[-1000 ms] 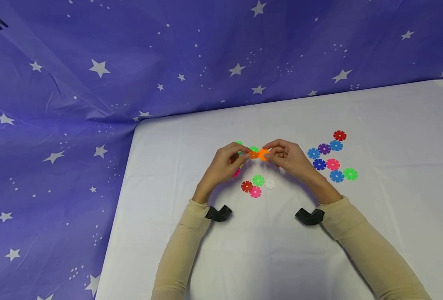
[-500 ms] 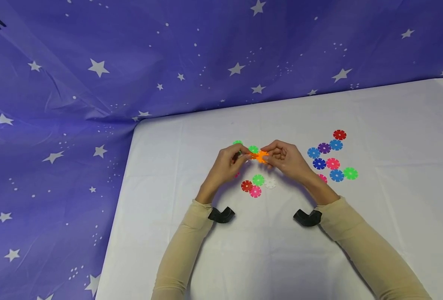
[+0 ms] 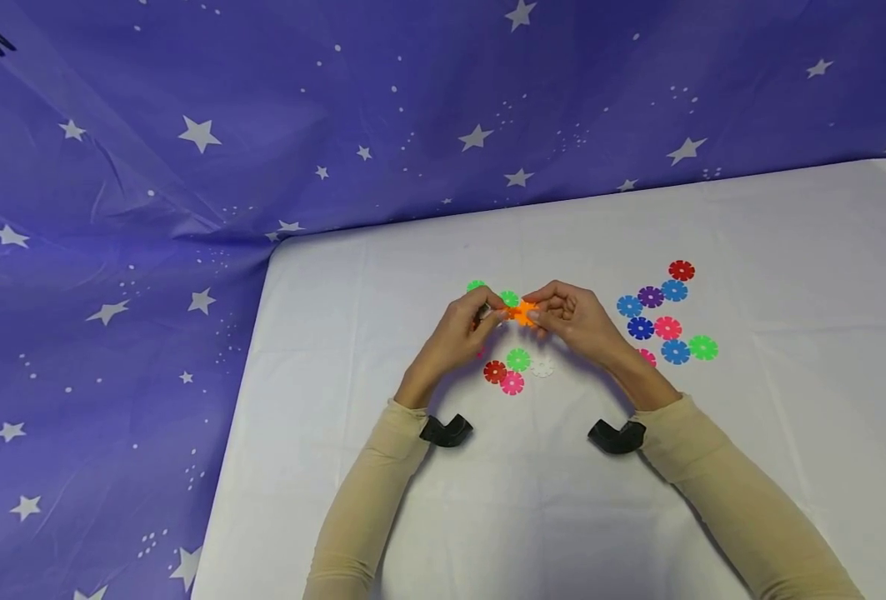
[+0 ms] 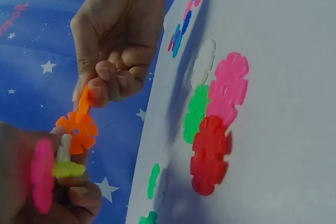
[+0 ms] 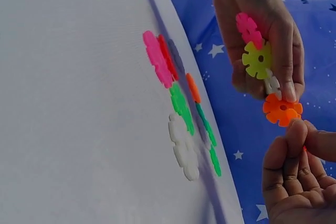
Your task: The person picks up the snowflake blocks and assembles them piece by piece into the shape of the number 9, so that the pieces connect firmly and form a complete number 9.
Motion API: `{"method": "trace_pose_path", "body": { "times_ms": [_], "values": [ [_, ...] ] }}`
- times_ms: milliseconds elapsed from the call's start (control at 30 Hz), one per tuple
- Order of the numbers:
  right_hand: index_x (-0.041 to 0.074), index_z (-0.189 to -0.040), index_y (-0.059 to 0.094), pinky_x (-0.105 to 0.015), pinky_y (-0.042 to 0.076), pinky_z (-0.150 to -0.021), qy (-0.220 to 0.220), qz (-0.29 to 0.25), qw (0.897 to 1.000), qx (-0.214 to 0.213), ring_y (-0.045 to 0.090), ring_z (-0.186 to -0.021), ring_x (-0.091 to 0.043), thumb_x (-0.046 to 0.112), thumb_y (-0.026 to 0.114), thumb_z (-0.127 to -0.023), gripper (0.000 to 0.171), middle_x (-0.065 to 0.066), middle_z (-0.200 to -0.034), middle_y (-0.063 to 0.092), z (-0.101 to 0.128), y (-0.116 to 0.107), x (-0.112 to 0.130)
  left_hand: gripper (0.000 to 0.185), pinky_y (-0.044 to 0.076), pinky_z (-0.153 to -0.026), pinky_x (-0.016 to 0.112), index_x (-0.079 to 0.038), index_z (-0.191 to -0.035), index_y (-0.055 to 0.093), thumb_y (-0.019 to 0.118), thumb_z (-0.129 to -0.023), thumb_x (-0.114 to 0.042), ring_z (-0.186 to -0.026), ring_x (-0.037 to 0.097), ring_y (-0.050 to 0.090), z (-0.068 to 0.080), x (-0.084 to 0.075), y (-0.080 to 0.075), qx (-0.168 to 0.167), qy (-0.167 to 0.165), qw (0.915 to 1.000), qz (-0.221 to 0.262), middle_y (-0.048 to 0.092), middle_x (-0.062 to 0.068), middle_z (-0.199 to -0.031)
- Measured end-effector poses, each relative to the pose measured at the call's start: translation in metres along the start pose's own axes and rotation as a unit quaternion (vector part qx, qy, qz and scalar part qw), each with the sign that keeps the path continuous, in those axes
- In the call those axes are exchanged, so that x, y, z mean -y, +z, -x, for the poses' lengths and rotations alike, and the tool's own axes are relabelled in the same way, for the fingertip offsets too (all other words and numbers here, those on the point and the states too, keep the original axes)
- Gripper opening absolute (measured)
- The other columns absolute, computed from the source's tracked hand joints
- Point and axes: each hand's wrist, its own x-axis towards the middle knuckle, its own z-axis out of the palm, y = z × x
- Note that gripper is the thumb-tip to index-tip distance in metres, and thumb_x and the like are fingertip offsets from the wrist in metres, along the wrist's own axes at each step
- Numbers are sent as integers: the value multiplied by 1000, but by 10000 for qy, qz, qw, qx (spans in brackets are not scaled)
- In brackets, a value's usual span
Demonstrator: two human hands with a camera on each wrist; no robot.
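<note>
Looking down from the head view, we see our left hand (image 3: pixel 458 333) and right hand (image 3: pixel 573 321) meeting above the white table (image 3: pixel 788 250), both pinching a small chain of snowflake discs whose orange disc (image 3: pixel 523 312) shows between the fingertips. Loose discs lie just below the hands, among them a red disc (image 3: pixel 494 372), and a cluster of discs (image 3: pixel 663 321) lies off to our right.

From the left wrist, we see the right hand (image 4: pixel 118 40) with fingers curled, pinching an orange piece at the orange disc (image 4: pixel 77 131), while our left fingers (image 4: pixel 79 195) hold a pink disc (image 4: pixel 42 176) and a yellow-green disc (image 4: pixel 68 169).

From the right wrist, the left hand (image 5: pixel 262 30) grips the chain: pink disc (image 5: pixel 249 30), yellow-green disc (image 5: pixel 257 60), orange disc (image 5: pixel 282 109). The right hand (image 5: pixel 299 182) pinches just beside the orange disc.
</note>
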Motion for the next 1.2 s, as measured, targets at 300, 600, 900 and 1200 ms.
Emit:
{"method": "trace_pose_path", "body": {
  "times_ms": [300,600,900,1200],
  "values": [
    [-2,-124,55,-27,50,-63,-170,912,9957,79,58,-67,-26,13,58,-99,30,-22,-85,63,-3,-3,-4,11,35,-58,22,-8,-107,55,56,-100,-15,-61,14,42,4,-3,-6,391,-531,9977,-123,63,6,-90],
    [7,-104,66,-24,42,-64,-454,3111,9384,1432,49,-70,-15,19,79,-84,26,2,-78,57,1,-3,-5,29,38,-64,24,-4,-126,54,56,-97,-8,-69,21,48,5,2,-19,341,-684,9969,179,67,9,-106],
    [13,-100,67,-30,41,-71,-565,4243,8894,1604,47,-77,-13,24,84,-78,30,1,-82,53,5,14,-3,40,38,-63,24,-10,-136,55,60,-97,-13,-68,17,46,3,2,-21,585,-590,9965,34,67,8,-109],
    [12,-93,58,-30,44,-68,-205,3924,9109,1257,49,-72,-15,20,78,-84,24,0,-79,55,4,10,-5,42,36,-62,23,-10,-136,57,62,-94,-8,-67,16,45,3,2,-20,739,-667,9950,51,67,7,-107]
  ]
}}
